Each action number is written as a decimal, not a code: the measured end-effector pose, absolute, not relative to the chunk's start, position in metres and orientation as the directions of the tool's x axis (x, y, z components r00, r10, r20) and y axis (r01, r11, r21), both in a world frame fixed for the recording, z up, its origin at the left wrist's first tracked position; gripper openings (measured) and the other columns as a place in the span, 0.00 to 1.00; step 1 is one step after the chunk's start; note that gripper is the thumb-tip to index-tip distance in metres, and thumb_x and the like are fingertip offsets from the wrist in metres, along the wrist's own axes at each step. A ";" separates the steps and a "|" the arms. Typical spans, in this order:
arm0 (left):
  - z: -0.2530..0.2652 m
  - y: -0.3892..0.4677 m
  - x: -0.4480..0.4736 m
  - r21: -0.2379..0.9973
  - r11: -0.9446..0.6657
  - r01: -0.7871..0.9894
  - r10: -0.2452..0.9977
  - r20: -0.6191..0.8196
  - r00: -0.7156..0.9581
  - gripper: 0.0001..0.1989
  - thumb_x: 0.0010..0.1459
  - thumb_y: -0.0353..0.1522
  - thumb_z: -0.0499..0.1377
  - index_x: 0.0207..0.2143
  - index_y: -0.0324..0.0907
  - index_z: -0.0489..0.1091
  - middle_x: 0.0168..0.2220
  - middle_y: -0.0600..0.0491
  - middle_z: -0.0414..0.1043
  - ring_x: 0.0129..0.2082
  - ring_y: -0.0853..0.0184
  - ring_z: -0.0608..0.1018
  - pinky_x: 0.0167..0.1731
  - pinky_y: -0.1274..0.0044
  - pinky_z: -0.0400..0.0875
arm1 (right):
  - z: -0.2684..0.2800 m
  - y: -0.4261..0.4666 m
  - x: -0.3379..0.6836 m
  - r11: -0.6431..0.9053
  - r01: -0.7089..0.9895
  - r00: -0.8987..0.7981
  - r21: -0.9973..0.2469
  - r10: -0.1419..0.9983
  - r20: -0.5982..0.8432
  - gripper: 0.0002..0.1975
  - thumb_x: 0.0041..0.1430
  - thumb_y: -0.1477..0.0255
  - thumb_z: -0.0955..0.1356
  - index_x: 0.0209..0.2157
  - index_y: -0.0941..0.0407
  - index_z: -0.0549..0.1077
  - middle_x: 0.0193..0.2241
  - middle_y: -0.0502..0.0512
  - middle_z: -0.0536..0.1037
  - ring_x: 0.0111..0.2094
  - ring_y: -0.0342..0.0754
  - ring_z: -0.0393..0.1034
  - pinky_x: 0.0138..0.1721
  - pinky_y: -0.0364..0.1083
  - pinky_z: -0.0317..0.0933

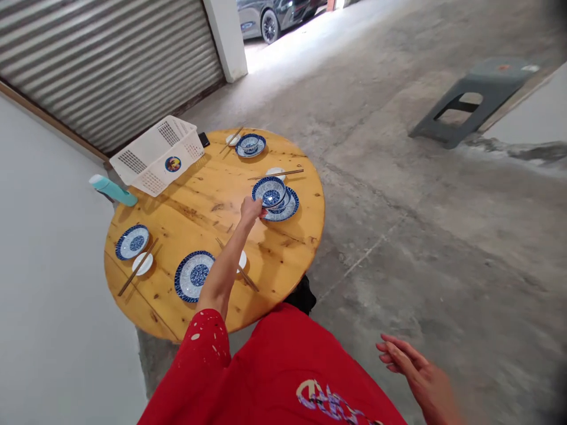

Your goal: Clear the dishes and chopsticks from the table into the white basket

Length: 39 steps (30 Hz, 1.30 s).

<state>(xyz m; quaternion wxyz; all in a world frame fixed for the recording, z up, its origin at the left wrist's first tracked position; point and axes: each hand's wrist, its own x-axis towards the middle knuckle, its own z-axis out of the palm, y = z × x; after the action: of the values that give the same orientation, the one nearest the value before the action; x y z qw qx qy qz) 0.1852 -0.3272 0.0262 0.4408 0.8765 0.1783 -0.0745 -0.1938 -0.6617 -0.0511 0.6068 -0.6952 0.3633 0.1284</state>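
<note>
My left hand (pixel 252 208) reaches across the table and is closed on the near-left rim of a blue-and-white bowl (pixel 269 192). The bowl is over the right side of a patterned plate (pixel 291 208); what looks like a second bowl rim shows beneath it, partly hidden. Just behind are a small white dish (pixel 277 172) and a pair of chopsticks (pixel 292 172) laid across it. Off the table at lower right, my right hand (pixel 410 369) hangs in the air, fingers loosely stretched and holding nothing.
Around the round wooden table (pixel 199 200) lie a far plate with a bowl (pixel 249 143), a near plate (pixel 197 276) and a left plate (pixel 132 242). A white plastic basket (pixel 155 165) and a turquoise bottle (pixel 116 190) stand at the back left. A grey stool (pixel 478 88) is at right.
</note>
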 end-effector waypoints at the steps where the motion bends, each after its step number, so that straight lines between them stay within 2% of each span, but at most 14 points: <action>1: 0.023 -0.329 0.190 0.728 -0.563 0.391 0.255 -0.298 0.920 0.11 0.60 0.32 0.53 0.33 0.37 0.74 0.25 0.46 0.79 0.28 0.63 0.83 0.37 0.75 0.76 | -0.049 -0.673 -0.179 -0.031 -0.661 0.712 -0.749 -0.341 -0.614 0.34 0.38 0.44 0.73 0.38 0.57 0.80 0.34 0.63 0.82 0.32 0.56 0.77 0.33 0.48 0.73; 6: 0.010 -0.334 0.200 0.639 -0.622 0.452 0.306 -0.333 0.892 0.08 0.59 0.33 0.55 0.31 0.41 0.73 0.22 0.49 0.77 0.32 0.60 0.83 0.41 0.74 0.74 | -0.029 -0.724 -0.091 -0.199 -0.688 0.725 -0.698 -0.250 -0.642 0.34 0.41 0.43 0.72 0.41 0.56 0.79 0.37 0.63 0.83 0.35 0.56 0.78 0.35 0.47 0.73; 13: 0.012 -0.341 0.207 0.465 -0.753 0.465 0.327 -0.349 0.878 0.12 0.62 0.32 0.52 0.46 0.40 0.70 0.26 0.50 0.80 0.40 0.58 0.83 0.44 0.72 0.72 | -0.020 -0.749 -0.001 -0.335 -0.697 0.703 -0.634 -0.147 -0.696 0.36 0.41 0.42 0.71 0.43 0.56 0.78 0.39 0.64 0.82 0.36 0.57 0.78 0.37 0.48 0.73; 20: 0.015 -0.348 0.217 0.353 -0.797 0.490 0.345 -0.399 0.849 0.18 0.64 0.35 0.52 0.55 0.40 0.66 0.42 0.44 0.82 0.49 0.55 0.82 0.48 0.70 0.71 | -0.028 -0.750 0.021 -0.363 -0.699 0.672 -0.616 -0.042 -0.739 0.37 0.40 0.40 0.71 0.42 0.56 0.78 0.36 0.63 0.82 0.35 0.58 0.78 0.36 0.50 0.73; 26: 0.006 -0.344 0.220 0.378 -0.772 0.511 0.344 -0.428 0.836 0.20 0.64 0.36 0.52 0.57 0.42 0.68 0.47 0.46 0.81 0.50 0.56 0.81 0.48 0.71 0.72 | -0.026 -0.763 0.063 -0.391 -0.669 0.676 -0.633 0.034 -0.736 0.34 0.40 0.42 0.72 0.40 0.54 0.79 0.35 0.61 0.82 0.33 0.57 0.77 0.34 0.49 0.72; 32: 0.013 -0.348 0.221 0.312 -0.804 0.506 0.348 -0.443 0.826 0.23 0.66 0.36 0.51 0.61 0.43 0.70 0.52 0.46 0.80 0.53 0.56 0.81 0.52 0.70 0.71 | -0.029 -0.794 0.126 -0.473 -0.590 0.671 -0.654 0.161 -0.723 0.31 0.42 0.44 0.72 0.40 0.54 0.79 0.36 0.61 0.82 0.35 0.59 0.78 0.36 0.50 0.72; 39: 0.029 -0.369 0.220 0.140 -0.788 0.599 0.495 -0.435 0.752 0.24 0.70 0.37 0.50 0.66 0.48 0.66 0.60 0.46 0.75 0.61 0.56 0.76 0.58 0.68 0.69 | -0.049 -0.842 0.198 -0.501 -0.520 0.674 -0.692 0.258 -0.693 0.32 0.39 0.44 0.70 0.38 0.55 0.78 0.34 0.62 0.82 0.33 0.58 0.77 0.34 0.51 0.72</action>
<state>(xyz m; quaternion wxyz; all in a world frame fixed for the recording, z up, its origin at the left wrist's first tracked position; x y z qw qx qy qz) 0.2199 -0.3689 0.0295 0.1365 0.9260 0.2954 -0.1912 0.1977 -0.8417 -0.0489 0.4921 -0.7712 0.0850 0.3949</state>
